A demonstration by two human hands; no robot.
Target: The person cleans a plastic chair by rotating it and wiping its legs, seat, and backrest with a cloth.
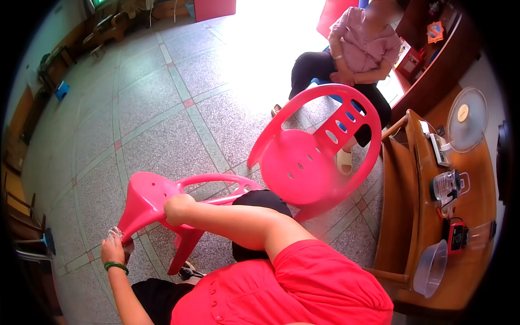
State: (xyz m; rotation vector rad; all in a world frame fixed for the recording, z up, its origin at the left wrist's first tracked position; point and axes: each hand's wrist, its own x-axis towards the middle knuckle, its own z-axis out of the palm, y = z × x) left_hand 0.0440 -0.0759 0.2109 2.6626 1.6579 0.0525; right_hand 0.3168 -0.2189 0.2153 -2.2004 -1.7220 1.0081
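A small pink plastic chair (145, 190) is tipped at an angle in front of me. My left hand (112, 251), with a green bangle at the wrist, presses a crumpled pale cloth (115, 233) against the end of one chair leg. My right hand (179, 210) is closed on the edge of the same chair's seat; its fingertips are mostly hidden. A second pink chair (295, 162), with armrests and a slotted back, is just beyond my right forearm.
A seated person (363, 49) in a light shirt is beyond the second chair. To the right, a wooden cabinet (398, 216) carries a fan (467, 120), a glass jug (446, 185), a red device (457, 236) and a clear plastic basin (430, 269). The tiled floor (146, 92) extends ahead.
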